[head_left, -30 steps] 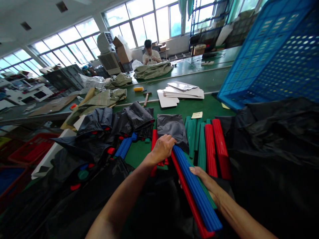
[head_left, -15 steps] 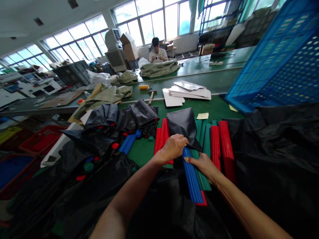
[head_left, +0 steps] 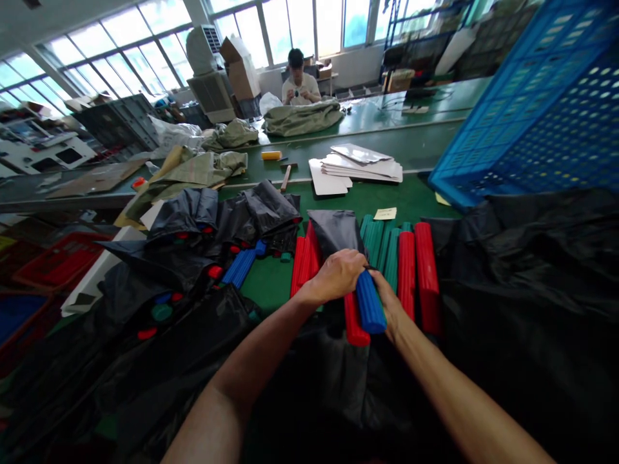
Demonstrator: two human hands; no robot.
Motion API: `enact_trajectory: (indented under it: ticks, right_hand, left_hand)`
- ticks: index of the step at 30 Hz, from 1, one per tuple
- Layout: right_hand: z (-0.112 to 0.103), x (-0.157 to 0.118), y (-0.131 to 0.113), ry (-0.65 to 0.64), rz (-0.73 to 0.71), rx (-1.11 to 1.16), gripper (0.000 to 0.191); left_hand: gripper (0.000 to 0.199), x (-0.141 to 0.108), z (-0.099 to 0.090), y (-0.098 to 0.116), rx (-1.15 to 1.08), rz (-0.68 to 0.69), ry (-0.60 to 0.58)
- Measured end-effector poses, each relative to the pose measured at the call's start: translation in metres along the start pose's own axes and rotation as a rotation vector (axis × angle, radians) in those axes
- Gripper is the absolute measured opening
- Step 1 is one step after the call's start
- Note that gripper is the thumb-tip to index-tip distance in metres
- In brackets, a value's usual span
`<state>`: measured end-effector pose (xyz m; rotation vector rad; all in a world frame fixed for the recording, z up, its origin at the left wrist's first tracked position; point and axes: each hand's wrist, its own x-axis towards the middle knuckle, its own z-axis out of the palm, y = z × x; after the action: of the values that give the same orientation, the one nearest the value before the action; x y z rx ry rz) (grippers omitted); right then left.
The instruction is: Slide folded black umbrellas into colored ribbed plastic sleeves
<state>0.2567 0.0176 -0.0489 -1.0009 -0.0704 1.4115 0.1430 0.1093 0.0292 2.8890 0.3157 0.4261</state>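
A black plastic bag [head_left: 333, 231] lies in front of me with its mouth toward me. My left hand [head_left: 341, 274] is closed on the edge of that mouth. A blue ribbed bundle of rods [head_left: 370, 303] sticks out of the bag toward me, next to a red ribbed bundle [head_left: 355, 322]. My right hand [head_left: 389, 299] wraps round the blue bundle's right side; some of its fingers are hidden beneath. Green ribbed bundles [head_left: 382, 241] lie just beyond my right hand, with upright-laid red bundles [head_left: 427, 277] to their right. More red rods [head_left: 304, 258] lie left of the bag.
Filled black bags [head_left: 271, 209] crowd the left, near another blue bundle [head_left: 240, 265]. White cards [head_left: 360, 166], a hammer [head_left: 286, 177] and a yellow note [head_left: 385, 213] lie farther back. A blue crate [head_left: 488, 135] stands at right. A person [head_left: 300, 87] sits across the table.
The blue bundle has slid farther into the bag, away from me, with my right hand following. The green bundle beneath it no longer shows. My left hand stays on the bag's mouth.
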Motion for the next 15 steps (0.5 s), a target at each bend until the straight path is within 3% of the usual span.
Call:
enact_trajectory:
  ticks: [3,10,13,15]
  right_hand:
    - [0.001,-0.005,-0.005,0.002,0.007,0.032,0.025]
    - [0.011,-0.022,-0.013,-0.106,0.142,0.144,0.053]
    - [0.017,-0.02,-0.014,-0.126,0.137,0.151,0.056]
    - [0.018,-0.016,-0.015,-0.13,0.104,0.145,0.055]
  left_hand:
    - [0.021,-0.011,0.002,0.001,0.057,-0.075,0.044]
    - [0.02,-0.04,0.033,-0.004,0.097,-0.582,0.159]
    - [0.011,-0.039,0.047,-0.004,0.061,-0.634,0.116]
    - [0.014,-0.038,0.05,-0.003,0.075,-0.589,0.096]
